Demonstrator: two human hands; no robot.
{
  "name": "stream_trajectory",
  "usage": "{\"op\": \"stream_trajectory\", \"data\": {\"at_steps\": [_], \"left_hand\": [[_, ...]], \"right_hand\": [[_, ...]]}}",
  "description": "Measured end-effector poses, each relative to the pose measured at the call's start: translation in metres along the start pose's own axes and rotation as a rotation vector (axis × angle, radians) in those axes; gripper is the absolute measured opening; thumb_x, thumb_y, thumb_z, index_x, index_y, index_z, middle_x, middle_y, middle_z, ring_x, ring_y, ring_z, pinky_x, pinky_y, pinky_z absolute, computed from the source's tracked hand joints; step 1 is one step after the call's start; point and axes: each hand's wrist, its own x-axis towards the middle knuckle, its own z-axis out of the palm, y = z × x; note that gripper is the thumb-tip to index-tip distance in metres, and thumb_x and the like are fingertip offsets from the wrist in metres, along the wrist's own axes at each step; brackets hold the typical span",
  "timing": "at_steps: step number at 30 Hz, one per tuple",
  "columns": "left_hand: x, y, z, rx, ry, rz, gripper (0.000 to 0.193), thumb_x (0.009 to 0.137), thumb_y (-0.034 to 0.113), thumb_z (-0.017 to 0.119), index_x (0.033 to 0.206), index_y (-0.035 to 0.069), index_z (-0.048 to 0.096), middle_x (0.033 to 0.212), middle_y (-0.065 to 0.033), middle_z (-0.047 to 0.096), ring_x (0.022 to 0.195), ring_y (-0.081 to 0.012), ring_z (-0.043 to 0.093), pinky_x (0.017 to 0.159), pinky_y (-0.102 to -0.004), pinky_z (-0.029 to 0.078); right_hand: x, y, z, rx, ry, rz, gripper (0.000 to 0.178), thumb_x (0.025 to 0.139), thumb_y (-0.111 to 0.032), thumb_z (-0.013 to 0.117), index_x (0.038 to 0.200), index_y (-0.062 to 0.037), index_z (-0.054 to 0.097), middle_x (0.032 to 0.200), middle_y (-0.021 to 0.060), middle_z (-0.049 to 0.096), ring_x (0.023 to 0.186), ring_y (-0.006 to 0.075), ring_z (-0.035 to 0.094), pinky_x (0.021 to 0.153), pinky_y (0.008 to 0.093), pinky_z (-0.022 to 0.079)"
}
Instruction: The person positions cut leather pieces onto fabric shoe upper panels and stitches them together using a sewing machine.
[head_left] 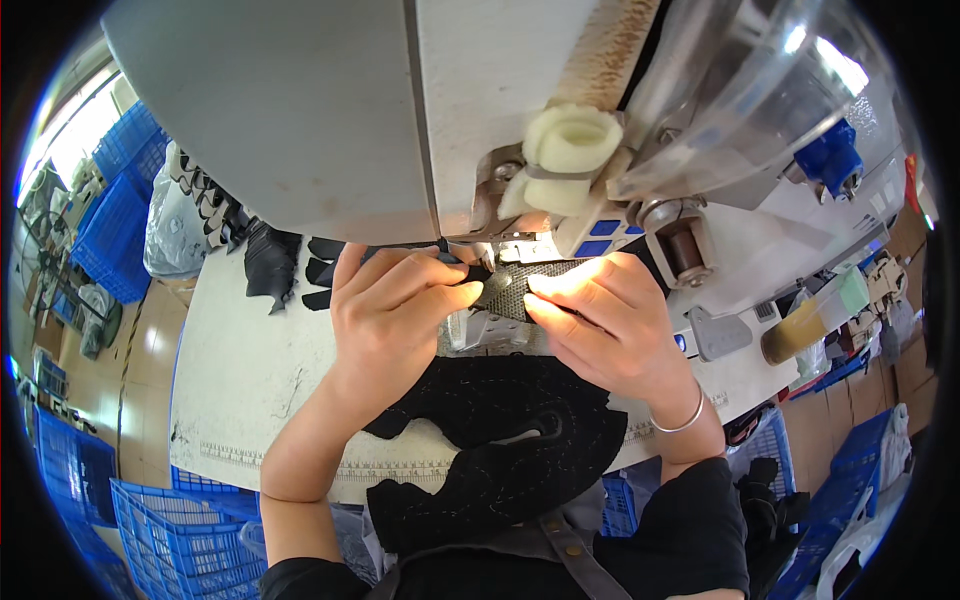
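Observation:
At the sewing machine [440,180], both of my hands work close under the lit needle area. My left hand [385,315] is closed, thumb and fingers pinching the dark edge of a grey mesh fabric piece [513,290]. On the other side, my right hand [610,325] pinches the same mesh between thumb and fingertips. A small shiny metal part sits between the hands, partly over the fabric. Below them a black fabric piece [500,440] with curved cutouts and pale stitch lines drapes over the table's front edge toward my lap. My fingers hide part of the mesh.
Black cut pieces [272,265] lie on the white table [240,370] at the left. A brown thread bobbin [686,248] and a clear plastic shield [750,100] are at the right. Blue crates [180,540] stand around the table. A printed ruler runs along its front.

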Motion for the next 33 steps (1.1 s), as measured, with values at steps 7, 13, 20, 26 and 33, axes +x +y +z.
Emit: {"op": "stream_trajectory", "data": {"at_steps": [7,13,20,26,33], "left_hand": [[0.002,-0.010,0.005,-0.033,0.026,0.007,0.018,0.065,-0.002,0.070,0.074,0.012,0.072,0.081,0.0023,0.069,0.078,-0.0165,0.065,0.074,-0.0310,0.041],[-0.006,-0.021,0.012,-0.093,0.016,-0.066,0.015,0.065,-0.001,0.071,0.075,0.010,0.073,0.083,0.0006,0.071,0.076,-0.0179,0.065,0.074,-0.0300,0.041],[-0.015,-0.029,0.021,-0.286,-0.001,-0.323,0.014,0.066,0.002,0.071,0.076,0.011,0.074,0.078,-0.0020,0.071,0.073,-0.0194,0.066,0.070,-0.0305,0.044],[-0.005,0.029,-0.011,0.288,-0.108,0.098,0.026,0.067,0.002,0.066,0.091,0.011,0.072,0.085,0.0027,0.062,0.069,-0.0140,0.053,0.092,-0.0404,0.037],[-0.009,0.014,0.001,0.210,-0.037,0.037,0.022,0.071,0.000,0.065,0.090,0.009,0.072,0.083,0.0013,0.061,0.065,-0.0140,0.052,0.097,-0.0410,0.036]], "right_hand": [[0.002,-0.003,0.006,0.012,0.044,0.011,0.020,0.067,-0.008,0.072,0.087,-0.0056,0.066,0.092,0.0008,0.060,0.074,0.0132,0.057,0.061,0.0294,0.042],[0.000,-0.017,0.013,-0.098,0.081,-0.021,0.019,0.068,-0.008,0.070,0.087,-0.0045,0.067,0.088,0.0012,0.059,0.072,0.0119,0.055,0.061,0.0270,0.040],[0.000,-0.015,0.025,-0.135,0.187,0.076,0.031,0.062,0.001,0.070,0.092,-0.0045,0.068,0.088,0.0031,0.064,0.073,0.0202,0.058,0.070,0.0344,0.044],[-0.002,-0.009,0.015,-0.032,0.205,0.138,0.029,0.062,0.001,0.070,0.090,-0.0063,0.066,0.088,0.0029,0.064,0.074,0.0205,0.058,0.071,0.0354,0.043],[-0.010,0.011,0.011,-0.034,0.199,0.169,0.025,0.072,0.002,0.068,0.096,-0.0018,0.066,0.083,0.0099,0.066,0.071,0.0257,0.059,0.065,0.0371,0.047]]}}
